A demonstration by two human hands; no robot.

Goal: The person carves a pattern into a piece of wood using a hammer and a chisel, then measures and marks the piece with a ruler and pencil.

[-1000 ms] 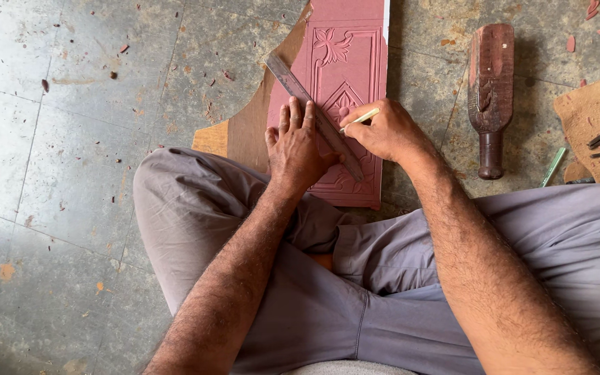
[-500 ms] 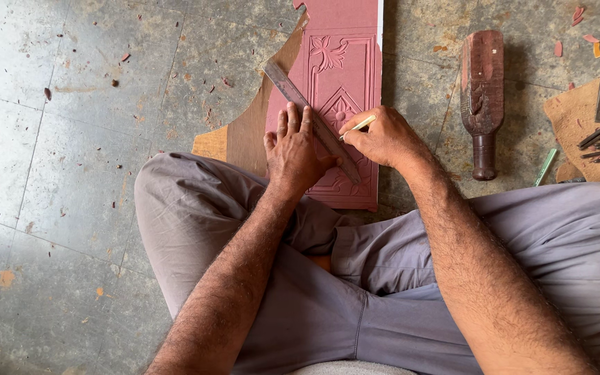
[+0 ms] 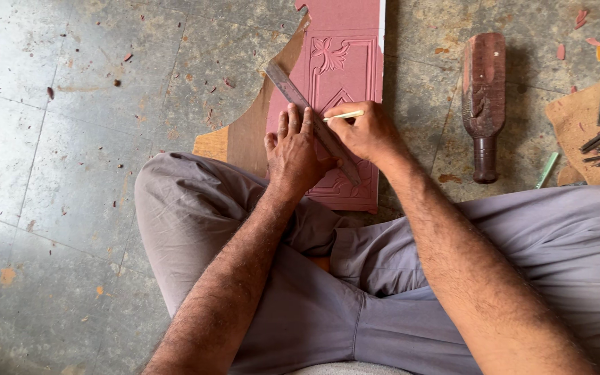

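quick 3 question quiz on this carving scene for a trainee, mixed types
1. True or false: the left hand presses the ruler onto the pink slab.
2. What does the right hand hold? A) mallet B) pencil C) chisel
3. Where does the mallet lie?

Key
1. True.
2. B, the pencil, its tip at the ruler's edge.
3. On the floor right of the slab, handle toward the person, untouched.
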